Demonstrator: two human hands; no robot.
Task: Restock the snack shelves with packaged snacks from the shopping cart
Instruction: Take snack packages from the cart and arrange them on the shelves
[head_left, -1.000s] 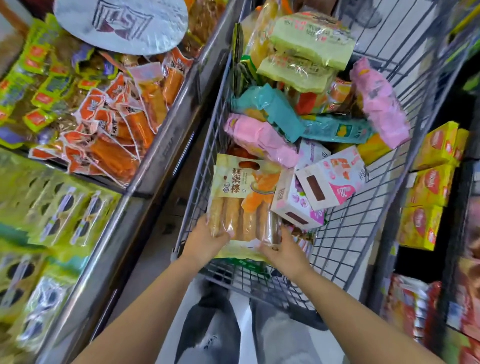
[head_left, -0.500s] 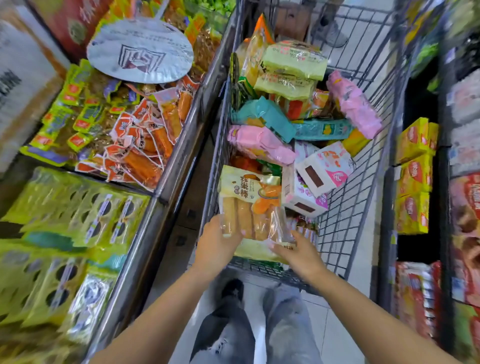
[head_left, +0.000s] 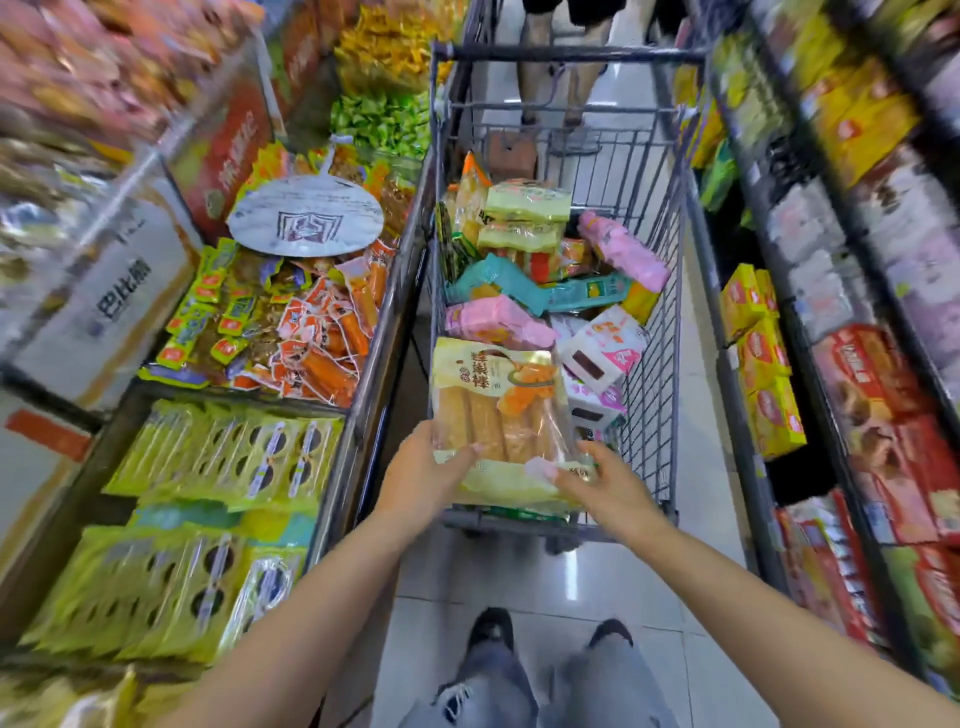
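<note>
Lifted higher since a second ago, the yellow snack bag (head_left: 498, 410) rises above the shopping cart (head_left: 566, 52), both hands clamped on it: left hand (head_left: 421, 478), right hand (head_left: 597, 486). Pink, teal and green packets fill the cart.

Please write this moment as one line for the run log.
phase: picking from cart | item: yellow snack bag | left hand: grips bag | right hand: grips bag | bag not yet shelved

Snack packet (head_left: 497, 410) over shopping cart (head_left: 655, 332), between left shelf bins (head_left: 363, 395) and right shelves (head_left: 810, 364).
</note>
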